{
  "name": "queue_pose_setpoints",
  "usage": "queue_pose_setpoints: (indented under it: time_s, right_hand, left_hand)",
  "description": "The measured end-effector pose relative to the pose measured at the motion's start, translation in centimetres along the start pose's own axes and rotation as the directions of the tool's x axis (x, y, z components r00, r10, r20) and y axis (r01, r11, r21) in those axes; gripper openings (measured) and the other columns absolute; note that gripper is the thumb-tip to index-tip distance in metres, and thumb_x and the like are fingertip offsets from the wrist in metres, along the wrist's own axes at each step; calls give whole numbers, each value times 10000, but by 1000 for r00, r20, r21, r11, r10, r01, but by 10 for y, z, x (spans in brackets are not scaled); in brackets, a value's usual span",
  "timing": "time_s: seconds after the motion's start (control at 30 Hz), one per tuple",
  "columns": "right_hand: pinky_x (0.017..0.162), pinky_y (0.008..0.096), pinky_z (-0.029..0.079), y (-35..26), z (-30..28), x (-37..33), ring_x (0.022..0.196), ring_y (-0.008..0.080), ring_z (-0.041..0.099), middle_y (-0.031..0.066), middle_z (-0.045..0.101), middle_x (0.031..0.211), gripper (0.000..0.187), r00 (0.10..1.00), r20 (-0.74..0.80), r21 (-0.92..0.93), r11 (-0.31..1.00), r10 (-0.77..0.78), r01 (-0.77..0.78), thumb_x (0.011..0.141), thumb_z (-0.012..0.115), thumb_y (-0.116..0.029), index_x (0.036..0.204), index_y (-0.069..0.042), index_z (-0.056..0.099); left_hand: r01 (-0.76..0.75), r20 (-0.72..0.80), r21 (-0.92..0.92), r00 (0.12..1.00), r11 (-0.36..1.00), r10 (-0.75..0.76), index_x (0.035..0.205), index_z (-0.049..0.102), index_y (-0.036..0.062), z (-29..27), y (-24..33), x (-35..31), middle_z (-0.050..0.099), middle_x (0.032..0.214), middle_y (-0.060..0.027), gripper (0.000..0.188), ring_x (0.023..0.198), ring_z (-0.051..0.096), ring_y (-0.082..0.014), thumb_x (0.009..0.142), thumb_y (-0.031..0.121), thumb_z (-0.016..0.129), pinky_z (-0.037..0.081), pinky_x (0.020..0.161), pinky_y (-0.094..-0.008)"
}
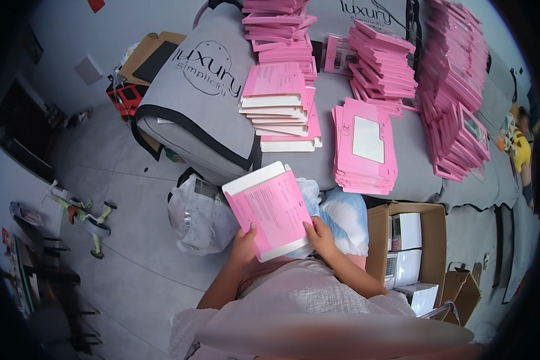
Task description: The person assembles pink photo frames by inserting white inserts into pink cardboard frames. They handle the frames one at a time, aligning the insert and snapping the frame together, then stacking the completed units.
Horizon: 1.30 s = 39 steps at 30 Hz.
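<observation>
One flat pink carton [272,210] was gripped at its lower corners by left hand [244,243] and right hand [321,235], fingers closed on it, unfolded. Beyond the carton, stacks of flat cartons [366,147] remained.

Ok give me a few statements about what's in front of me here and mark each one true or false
1. Both hands hold one flat pink box. True: the left hand and right hand grip the flat pink box at its lower edge.
2. The cardboard carton sits to the person's left. False: the cardboard carton is on the right, open.
3. Stacks of pink boxes lie on a grey cushioned surface. True: the stacks of pink boxes rest on the grey cushioned surface.
4. The plastic bag lies on top of the stacks. False: the plastic bag sits on the floor, left of the held box.
</observation>
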State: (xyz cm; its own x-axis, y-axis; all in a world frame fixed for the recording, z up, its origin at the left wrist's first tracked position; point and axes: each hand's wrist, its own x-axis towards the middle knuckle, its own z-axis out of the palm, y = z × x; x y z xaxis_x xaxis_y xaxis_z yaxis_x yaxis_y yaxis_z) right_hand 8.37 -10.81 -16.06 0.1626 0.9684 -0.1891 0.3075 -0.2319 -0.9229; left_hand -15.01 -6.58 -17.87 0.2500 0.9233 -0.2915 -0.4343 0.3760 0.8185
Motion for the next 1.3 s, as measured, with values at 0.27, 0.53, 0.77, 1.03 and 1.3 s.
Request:
queue_pose_setpoints:
  time_s: [0.27, 0.53, 0.77, 1.03, 1.3]
  right_hand:
    - [616, 323, 453, -110, -38, 77, 653, 177, 566, 144, 582, 722, 233, 880, -294, 65, 911, -373, 408, 903, 563, -207, 957, 19, 590]
    - [658, 374, 517, -209, -72, 201, 752, 314, 642, 265, 610, 900, 639, 955, -248, 140, 969, -166, 205, 913, 530, -379, 1313, 74, 321]
    - [991, 448, 364, -86, -128, 154, 1161, 425, 441, 291, 496, 1198, 582, 659, -510, -588, 783, -553, 202, 821, 641, -265, 1247, 73, 435]
    - [623, 372, 486, 27, -262, 114, 673, 271, 609, 150, 622, 757, 591, 775, -622, -208, 931, 110, -300, 624, 788, -507, 817, 28, 627]
    - [648, 282, 460, -54, -228, 12, 698, 140, 553, 88, 620, 823, 195, 521, -789, -203, 938, -326, 279, 878, 541, -65, 1034, 27, 615]
  left_hand:
    - [-236, 205, -310, 929, 921, 307, 1392, 268, 28, 52, 79, 24, 338, 1420, -150, 572, 1320, 331, -267, 972, 392, 404, 269, 1086, -464]
    - [-165, 415, -131, 886, 978, 205, 1424, 206, 41, 100, 73, 29, 283, 1450, -193, 621, 1340, 300, -339, 980, 464, 303, 281, 1073, -503]
    - [-277, 477, 195, 865, 941, 156, 1291, 452, 3, 99, 54, 41, 438, 1360, -154, 480, 1328, 339, -282, 1010, 356, 289, 287, 1072, -418]
    - [-757, 788, 370, 562, 538, 250, 1231, 548, 23, 193, 51, 71, 513, 1308, -115, 337, 1319, 355, -272, 997, 199, 382, 260, 1090, -376]
    - [-481, 740, 188, 642, 856, 199, 1358, 395, 45, 215, 29, 61, 419, 1386, -112, 408, 1304, 366, -241, 987, 212, 423, 288, 1074, -379]
